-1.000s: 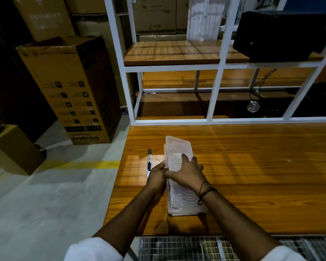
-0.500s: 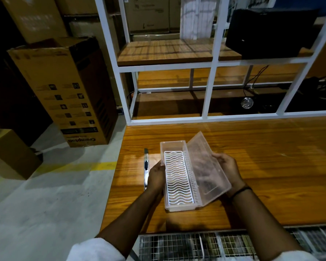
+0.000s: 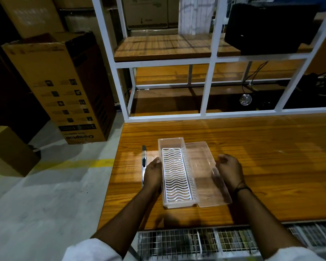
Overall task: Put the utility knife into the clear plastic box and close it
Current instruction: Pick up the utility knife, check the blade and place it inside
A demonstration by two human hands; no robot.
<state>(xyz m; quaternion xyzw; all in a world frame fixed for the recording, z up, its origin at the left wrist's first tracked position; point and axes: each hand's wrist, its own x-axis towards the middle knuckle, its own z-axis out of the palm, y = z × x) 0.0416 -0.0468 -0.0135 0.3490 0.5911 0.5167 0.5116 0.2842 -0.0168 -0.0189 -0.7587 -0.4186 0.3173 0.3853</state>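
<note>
Since half a second ago you have swung the clear hinged lid (image 3: 207,174) of the clear rectangular plastic box (image 3: 177,172) all the way over, so it now lies flat on the orange-brown wooden table (image 3: 271,157) to the right of the box instead of standing tilted in your grip. Your right hand (image 3: 229,171) rests at the lid's outer edge with fingers loosely curled, not clamped on anything. Your left hand (image 3: 153,175) presses against the box's left wall, fingers bent, steadying it rather than gripping around it. Inside the open box lies a white wavy-ribbed insert tray (image 3: 175,176). The slim silver utility knife with a black slider (image 3: 143,162) lies on the table just left of your left hand, parallel to the box and outside it, partly hidden by your knuckles
</note>
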